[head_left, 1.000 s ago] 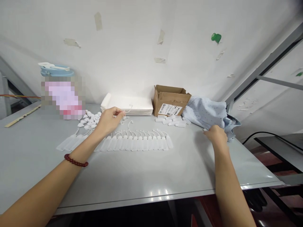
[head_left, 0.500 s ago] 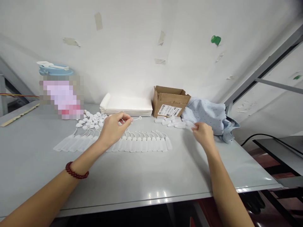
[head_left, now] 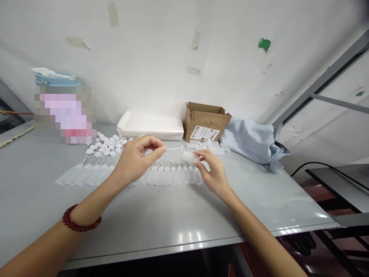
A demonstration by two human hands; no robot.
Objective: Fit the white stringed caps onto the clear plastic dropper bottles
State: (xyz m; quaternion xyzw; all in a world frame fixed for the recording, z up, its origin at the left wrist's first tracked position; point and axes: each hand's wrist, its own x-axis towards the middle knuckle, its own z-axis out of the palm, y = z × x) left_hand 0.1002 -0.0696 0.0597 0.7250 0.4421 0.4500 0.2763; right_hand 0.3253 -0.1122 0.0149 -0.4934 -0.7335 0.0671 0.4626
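Note:
My left hand [head_left: 137, 159], a dark red bracelet [head_left: 76, 221] on its wrist, pinches a thin white strap [head_left: 174, 148] whose small end points right. Between thumb and fingers of my right hand [head_left: 215, 173] is a translucent plastic sleeve [head_left: 188, 156], held just right of the strap's end and apart from it. Below both hands lies a row of translucent sleeves with curved white straps [head_left: 168, 176], partly covered by my left hand and forearm. Several loose sleeves [head_left: 215, 146] lie beyond my right hand. A pile of small white caps [head_left: 106, 145] sits left of my left hand.
Against the wall stand a stack of white sheets [head_left: 152, 129] and an open cardboard box [head_left: 206, 121]. Light blue cloth [head_left: 248, 138] lies right of the box. A blue-lidded container [head_left: 59, 79], mostly blurred out, is at the left. The grey table's front edge [head_left: 184, 248] runs below my arms.
My right hand has moved left from the loose sleeves, bringing one sleeve close to the strap. My left hand still pinches the strap, which now extends further right. The view has shifted slightly.

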